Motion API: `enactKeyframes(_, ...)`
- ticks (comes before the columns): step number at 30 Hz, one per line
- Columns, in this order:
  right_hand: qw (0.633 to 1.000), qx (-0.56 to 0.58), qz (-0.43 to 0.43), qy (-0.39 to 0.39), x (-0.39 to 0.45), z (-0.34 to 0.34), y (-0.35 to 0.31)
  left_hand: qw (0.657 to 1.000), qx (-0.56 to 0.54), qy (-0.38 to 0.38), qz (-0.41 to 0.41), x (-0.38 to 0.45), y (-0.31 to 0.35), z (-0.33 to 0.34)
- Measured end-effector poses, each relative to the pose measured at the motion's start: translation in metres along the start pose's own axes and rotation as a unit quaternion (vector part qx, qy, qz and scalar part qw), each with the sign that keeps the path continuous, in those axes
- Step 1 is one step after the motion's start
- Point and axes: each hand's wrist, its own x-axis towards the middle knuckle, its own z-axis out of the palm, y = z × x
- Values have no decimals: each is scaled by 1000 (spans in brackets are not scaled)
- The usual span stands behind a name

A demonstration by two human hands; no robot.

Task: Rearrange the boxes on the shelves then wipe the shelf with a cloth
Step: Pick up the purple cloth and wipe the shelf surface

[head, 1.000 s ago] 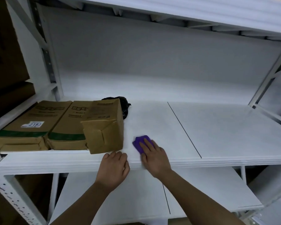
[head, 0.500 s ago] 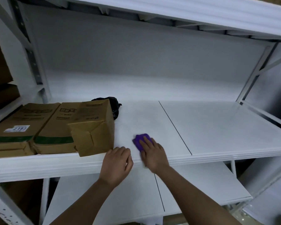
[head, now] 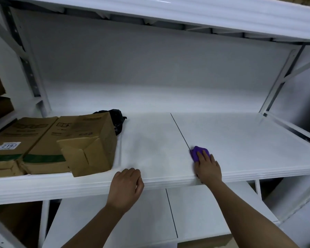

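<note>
Now right hand [head: 208, 168] presses flat on purple cloth [head: 198, 152]; left hand [head: 126, 187], seemingly curled, rests on shelf [head: 150, 151] edge.

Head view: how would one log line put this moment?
step: wiping shelf | right hand: presses purple cloth | left hand: rests on shelf edge

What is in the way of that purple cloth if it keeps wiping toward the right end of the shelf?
Nothing visible. The right hand presses the purple cloth at the shelf seam; the boxes stand on the opposite side.
</note>
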Motion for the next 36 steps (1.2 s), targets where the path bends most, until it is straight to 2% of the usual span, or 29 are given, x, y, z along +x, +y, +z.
enactKeyframes(2, 1000, 7, 19, -1, 2, 1, -13, 1000, 5, -1, -1, 0, 1, 1)
enactKeyframes(4, 1000, -4, 3, 0, 0, 4, -36, 1000, 6, -3, -9, -1, 3, 0)
enactKeyframes(10, 988, -16, -153, -8, -27, 24, -114, 1000, 16, -4, -10, 0, 3, -1)
enactKeyframes(14, 972, 22, -232, -27, -46, 29, -143, 1000, 21, 6, -11, 3, 3, -3)
enactKeyframes(21, 948, 39, -315, 5, -65, 23, -139, 1000, 14, -11, -7, 14, 9, 1)
enactKeyframes(24, 945, 83, -314, -33, -56, 7, -128, 1000, 19, -8, 1, 22, 9, -2)
enactKeyframes(26, 946, 96, -301, -71, -50, -4, -120, 999, 10, -19, -23, 29, 7, -3)
enactKeyframes(28, 948, 79, -288, -113, -47, -20, -114, 996, 3, -66, -64, 35, 9, -6)
enactKeyframes(30, 947, 89, -268, -152, -45, -39, -107, 982, -10, -140, -128, 41, 11, -9)
enactKeyframes(32, 950, 139, -220, -171, -41, -55, -100, 944, -95, -230, -215, 48, 12, -10)
enactKeyframes(34, 949, 223, -163, -150, -35, -68, -95, 866, -265, -287, -312, 60, 19, -20)
enactKeyframes(36, 930, 321, -119, -133, -32, -80, -97, 776, -387, -322, -380, 71, 30, -36)
